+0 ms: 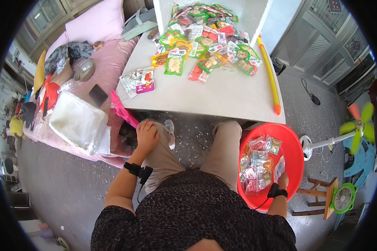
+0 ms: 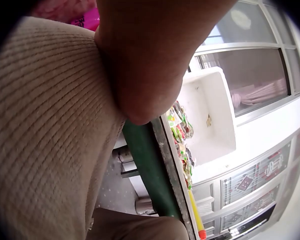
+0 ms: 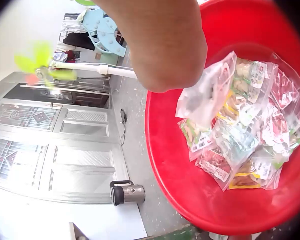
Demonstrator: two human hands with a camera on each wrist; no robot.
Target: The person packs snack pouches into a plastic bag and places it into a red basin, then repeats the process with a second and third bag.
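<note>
As right grip (image 1: 283, 181) holds filmy, clear packet (image 3: 206, 96) — round, red tub (image 1: 292, 146)

All views are bright, warped and dark at the corners

Packets (image 1: 205, 46) are piled on the table (image 1: 222, 96), with a box (image 2: 210, 95) standing at the back. Bed's (image 1: 109, 54) off left, basin's (image 1: 295, 150) down right with bagged packets (image 1: 259, 161) in it, stool (image 1: 329, 198) just right of that.
</note>
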